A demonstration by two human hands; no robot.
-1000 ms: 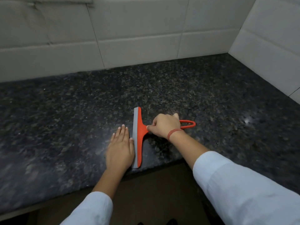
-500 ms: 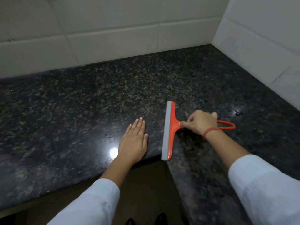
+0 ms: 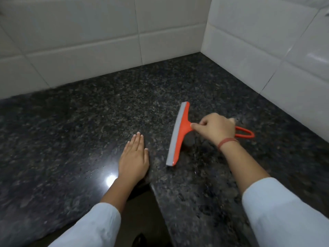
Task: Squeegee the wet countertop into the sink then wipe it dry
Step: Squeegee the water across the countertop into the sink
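Note:
An orange squeegee (image 3: 179, 134) with a grey rubber blade lies on the dark speckled granite countertop (image 3: 89, 125), blade edge facing left. My right hand (image 3: 216, 130) grips its handle, whose loop end sticks out behind the wrist. My left hand (image 3: 134, 158) rests flat on the counter, fingers straight, a short way left of the blade. Small water drops and a light glare show near the left hand. No sink or cloth is in view.
White tiled walls (image 3: 106, 41) rise behind the counter and along its right side (image 3: 267, 56), meeting in a corner. The counter forms an L with an inner front edge (image 3: 156, 195) just below my left hand; dark floor lies beneath.
My right hand has drawn the squeegee to the right, away from my left hand, which stays flat on the counter. The view has swung toward the right corner.

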